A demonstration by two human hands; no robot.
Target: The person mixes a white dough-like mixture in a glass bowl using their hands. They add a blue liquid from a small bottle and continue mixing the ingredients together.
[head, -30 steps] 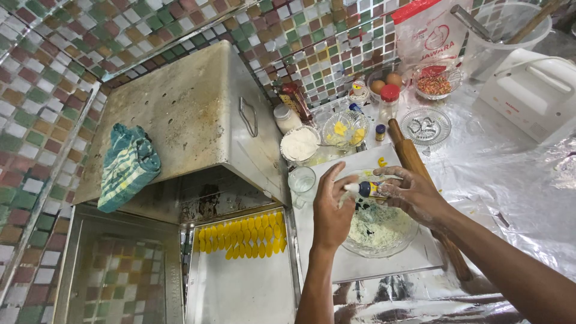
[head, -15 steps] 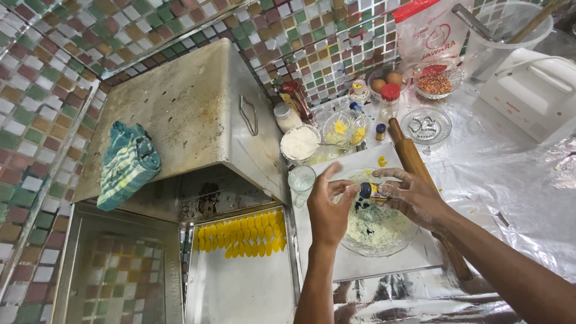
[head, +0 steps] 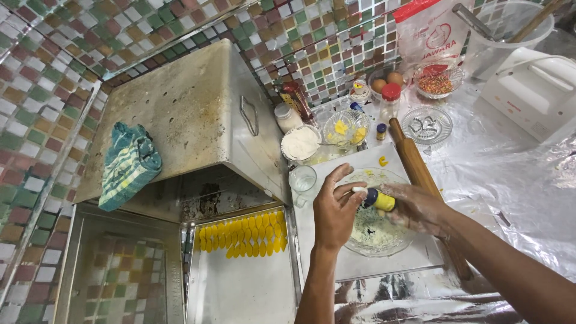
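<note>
— Gripping a small yellow bottle with a dark cap, the right hand closes around its body while the left hand pinches the cap end; what inside the bottle shows?

— Nothing; fingers cover most of it. Below both hands sits one glass bowl of pale dough, partly hidden by them, on a white board.

— And beyond the hands?

— One wooden rolling pin, its lower end lost behind the right forearm. Further off, one bowl of white flour and one glass bowl with yellow bits. Left of the left hand, one small clear cup.

— The setting?

— One metal oven box carries one green cloth; a tray of yellow pieces, too many to count surely, lies beneath. Foil covers the counter; mosaic tiles line the wall.
</note>
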